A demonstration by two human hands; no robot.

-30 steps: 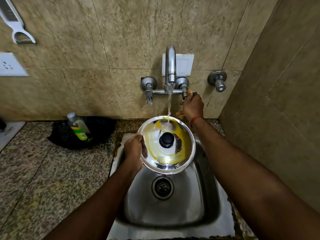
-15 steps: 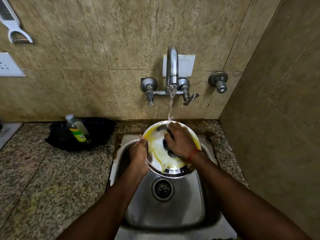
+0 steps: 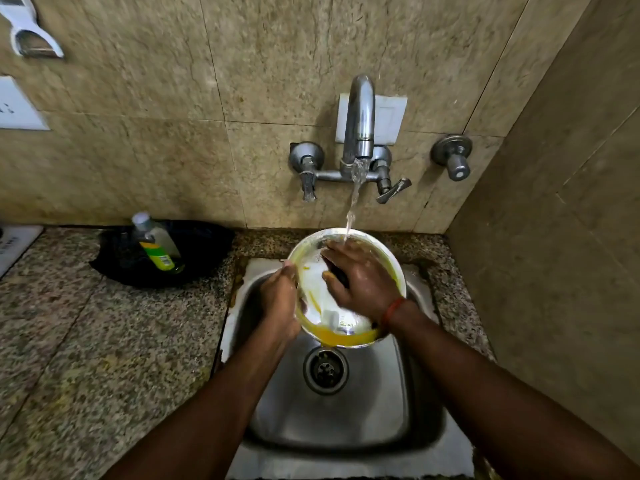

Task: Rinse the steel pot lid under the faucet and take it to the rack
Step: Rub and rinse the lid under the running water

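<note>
Back wall tiles [image 3: 138, 150] at twelve o'clock: beige, marbled, grout lines intact. Side wall [image 3: 571, 202] at three o'clock: same tile, meeting at an inside corner. Granite countertop [image 3: 86, 341] at nine o'clock: speckled, stained along the sink edge. White wall plate [image 3: 17, 105] at ten o'clock. Steel sink basin [image 3: 346, 417] at six o'clock. Lighting warm.

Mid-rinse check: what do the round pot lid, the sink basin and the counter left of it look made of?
The round shiny pot lid: likely polished steel, mirror-bright glints under yellow smears. The grey sink basin: seemingly stainless steel, duller brushed sheen. The speckled counter: polished stone, probably granite, by its flecked grain.
</note>
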